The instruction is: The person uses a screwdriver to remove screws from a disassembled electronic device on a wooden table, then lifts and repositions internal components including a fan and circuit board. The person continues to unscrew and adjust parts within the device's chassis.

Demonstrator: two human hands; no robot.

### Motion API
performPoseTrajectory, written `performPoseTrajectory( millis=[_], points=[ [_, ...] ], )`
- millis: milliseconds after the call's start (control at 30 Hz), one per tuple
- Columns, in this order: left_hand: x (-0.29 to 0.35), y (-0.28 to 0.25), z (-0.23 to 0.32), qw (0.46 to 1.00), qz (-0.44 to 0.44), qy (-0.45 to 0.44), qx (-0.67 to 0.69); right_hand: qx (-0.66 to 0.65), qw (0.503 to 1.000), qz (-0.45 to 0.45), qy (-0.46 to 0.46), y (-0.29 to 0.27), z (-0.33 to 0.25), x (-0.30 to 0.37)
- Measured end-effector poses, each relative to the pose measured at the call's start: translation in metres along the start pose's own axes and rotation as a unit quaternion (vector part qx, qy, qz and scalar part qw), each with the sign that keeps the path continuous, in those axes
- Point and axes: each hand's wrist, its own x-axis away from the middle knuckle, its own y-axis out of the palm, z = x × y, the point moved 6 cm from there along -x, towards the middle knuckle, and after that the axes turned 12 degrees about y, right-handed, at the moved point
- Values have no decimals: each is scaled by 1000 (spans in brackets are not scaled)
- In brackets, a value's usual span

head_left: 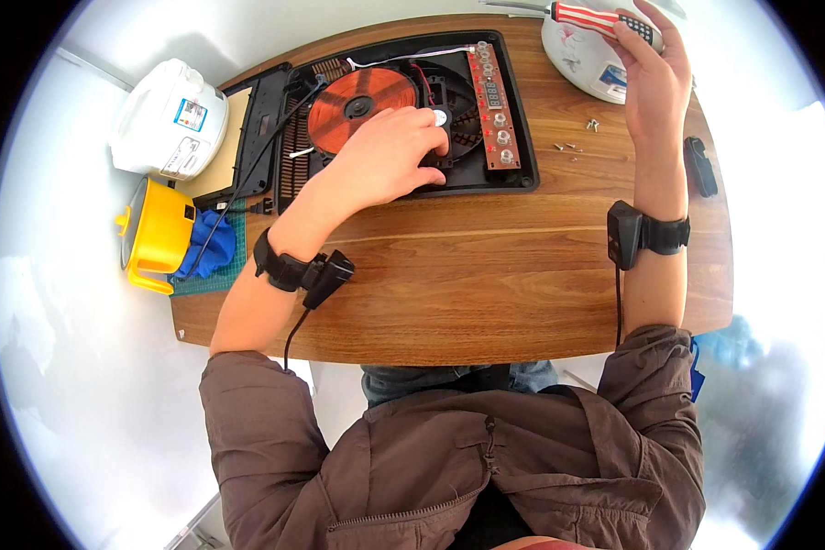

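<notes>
An opened induction cooker's black housing lies at the far middle of the table. Inside it are a round copper coil, a black cooling fan and a brown control board with clear buttons. My left hand reaches over the coil, its fingers and thumb bent around the near side of the fan; part of their contact is hidden. Raised at the far right, my right hand grips a screwdriver by its red-and-white striped handle. The shaft points left, toward the upper edge.
Several small screws lie right of the housing. Behind them stands a rounded white appliance. A black object lies by the right edge. At left are a white appliance, a yellow pot, a blue cloth and a power cord.
</notes>
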Motion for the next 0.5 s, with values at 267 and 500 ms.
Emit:
performPoseTrajectory(
  millis=[267,500],
  points=[
    [57,-63,-62,988,109,-108,-28,9,999,-47,12,21,-1,15],
    [120,-80,-135,951,145,-253,-104,50,984,-168,13,81,1,39]
  ],
)
